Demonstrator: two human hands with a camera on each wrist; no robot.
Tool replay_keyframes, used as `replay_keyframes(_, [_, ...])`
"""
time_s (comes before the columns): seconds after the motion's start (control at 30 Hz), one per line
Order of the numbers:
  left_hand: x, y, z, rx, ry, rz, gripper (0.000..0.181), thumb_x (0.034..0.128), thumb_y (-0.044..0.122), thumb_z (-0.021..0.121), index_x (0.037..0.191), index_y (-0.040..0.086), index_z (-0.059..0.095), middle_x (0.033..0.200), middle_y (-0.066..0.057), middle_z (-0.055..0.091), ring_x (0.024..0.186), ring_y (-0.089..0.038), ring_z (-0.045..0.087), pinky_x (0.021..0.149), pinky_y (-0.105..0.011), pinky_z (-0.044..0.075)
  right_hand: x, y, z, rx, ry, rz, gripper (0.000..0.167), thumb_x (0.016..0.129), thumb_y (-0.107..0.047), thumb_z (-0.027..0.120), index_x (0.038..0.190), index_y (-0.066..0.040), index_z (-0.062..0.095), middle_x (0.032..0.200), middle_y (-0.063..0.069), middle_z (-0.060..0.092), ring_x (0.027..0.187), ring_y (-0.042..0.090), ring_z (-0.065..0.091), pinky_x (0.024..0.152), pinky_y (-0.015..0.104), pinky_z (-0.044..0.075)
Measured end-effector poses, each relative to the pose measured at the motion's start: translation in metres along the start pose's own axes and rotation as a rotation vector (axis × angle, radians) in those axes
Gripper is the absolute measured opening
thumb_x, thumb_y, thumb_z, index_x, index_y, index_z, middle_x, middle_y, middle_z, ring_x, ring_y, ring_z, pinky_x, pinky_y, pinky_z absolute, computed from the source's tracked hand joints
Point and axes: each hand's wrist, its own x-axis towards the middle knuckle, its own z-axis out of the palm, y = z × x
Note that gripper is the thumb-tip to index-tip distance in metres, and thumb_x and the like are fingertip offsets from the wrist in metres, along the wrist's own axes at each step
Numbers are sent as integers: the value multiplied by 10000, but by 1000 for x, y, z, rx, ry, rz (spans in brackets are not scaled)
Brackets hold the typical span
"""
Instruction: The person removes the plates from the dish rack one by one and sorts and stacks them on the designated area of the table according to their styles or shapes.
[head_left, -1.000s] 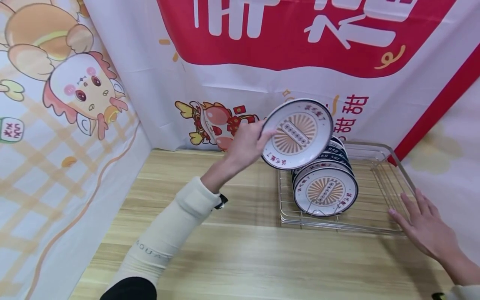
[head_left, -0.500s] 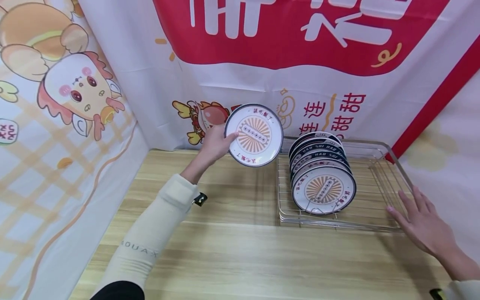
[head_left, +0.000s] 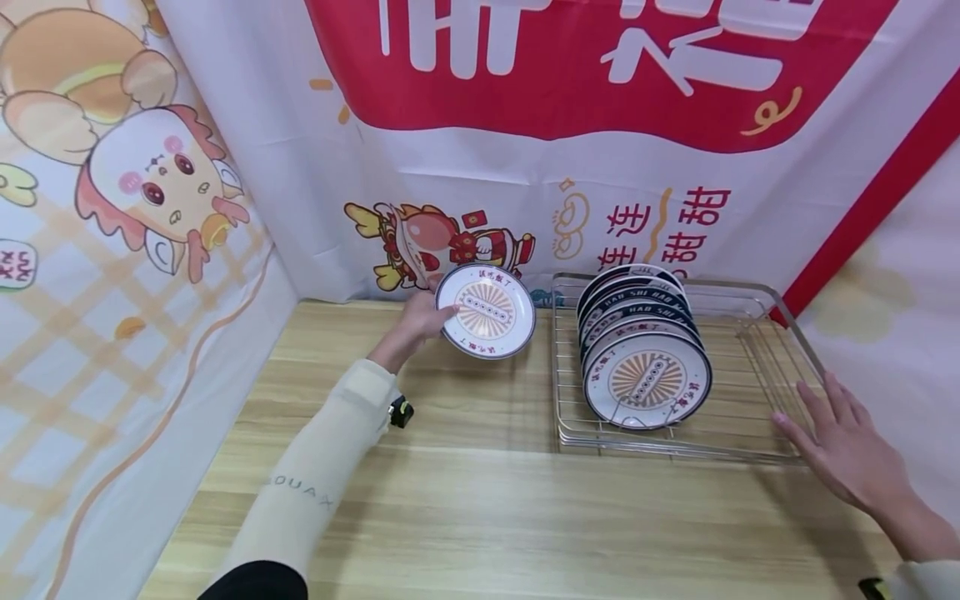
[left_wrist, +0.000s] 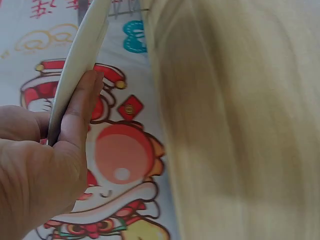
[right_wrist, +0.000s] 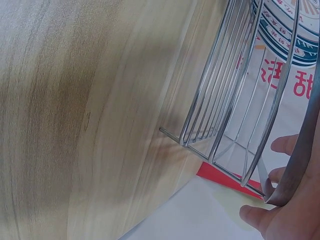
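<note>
In the head view the left hand (head_left: pixel 422 323) pinches the left edge of a white patterned plate (head_left: pixel 486 312), thumb on its face; the plate is tilted above the table, left of the wire rack. The left wrist view shows that plate (left_wrist: pixel 77 62) edge-on, with the fingers of the left hand (left_wrist: pixel 47 150) behind it. Several similar plates (head_left: pixel 648 379) lean in a row in the left part of the wire rack (head_left: pixel 738 375). At the rack's right end the right hand (head_left: pixel 855 450) rests with its fingers spread; the right wrist view shows the hand (right_wrist: pixel 290 210) at the metal rim.
A wood-grain table (head_left: pixel 465 517) lies beneath everything. Behind it hangs a printed red and white cloth (head_left: pixel 465 158), and a cartoon-patterned cloth (head_left: pixel 112 333) covers the left side. The rack's front rail (head_left: pixel 675 450) runs along the table.
The left hand has carried the plate leftward away from the rack, then lowered it toward the table, where it is tilted flatter. The right hand has stayed at the rack's right end.
</note>
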Motion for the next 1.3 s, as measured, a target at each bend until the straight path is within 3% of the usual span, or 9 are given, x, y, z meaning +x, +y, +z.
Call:
replay_keyframes(0.1, [6, -10, 4, 13, -6, -23, 228, 1046, 149, 654, 1109, -68, 684, 842, -98, 655, 660, -160, 590, 590, -273, 521, 1, 0, -1, 8, 1, 17, 784, 1125, -434, 436, 1646, 66, 130, 1688, 356, -121, 1564, 559, -99, 1124, 815, 152])
replay_keyframes(0.3, [8, -30, 16, -75, -53, -92, 290, 1051, 138, 646, 1253, -69, 651, 920, -106, 679, 697, -137, 615, 858, -408, 594, 1, -1, -2, 19, 8, 20, 787, 1120, -435, 454, 1646, 63, 145, 1688, 362, -104, 1558, 585, -48, 1127, 816, 146])
replay_keyframes(0.53, [5, -44, 25, -121, -41, -129, 330, 1054, 77, 620, 1340, -86, 594, 1007, -150, 683, 720, -144, 652, 742, -290, 614, 1, -1, 0, 9, 7, 21, 786, 1117, -434, 465, 1652, 47, 150, 1698, 345, -106, 1543, 614, -26, 1012, 858, 242])
replay_keyframes(0.83, [12, -52, 33, -146, -49, -170, 398, 1058, 65, 615, 1411, -96, 531, 1073, -191, 687, 723, -164, 680, 723, -285, 626, 2, 1, 0, 8, 13, 21, 783, 1117, -430, 466, 1646, 59, 161, 1690, 375, -60, 1548, 606, -15, 1036, 846, 238])
replay_keyframes(1.1, [15, -50, 37, -52, -14, -177, 470, 1049, 102, 652, 1470, -48, 506, 1184, -203, 675, 798, -196, 694, 729, -288, 624, 3, 2, -1, -1, 8, 37, 783, 1116, -438, 461, 1649, 50, 159, 1694, 360, -87, 1548, 605, -24, 985, 857, 271])
replay_keyframes(1.3, [14, -50, 37, 5, -15, -185, 487, 1037, 123, 687, 1454, -55, 511, 1154, -217, 680, 725, -192, 704, 691, -298, 627, 2, 0, -1, -3, 6, 45, 787, 1115, -446, 461, 1641, 63, 172, 1691, 374, -69, 1549, 604, -17, 983, 855, 279])
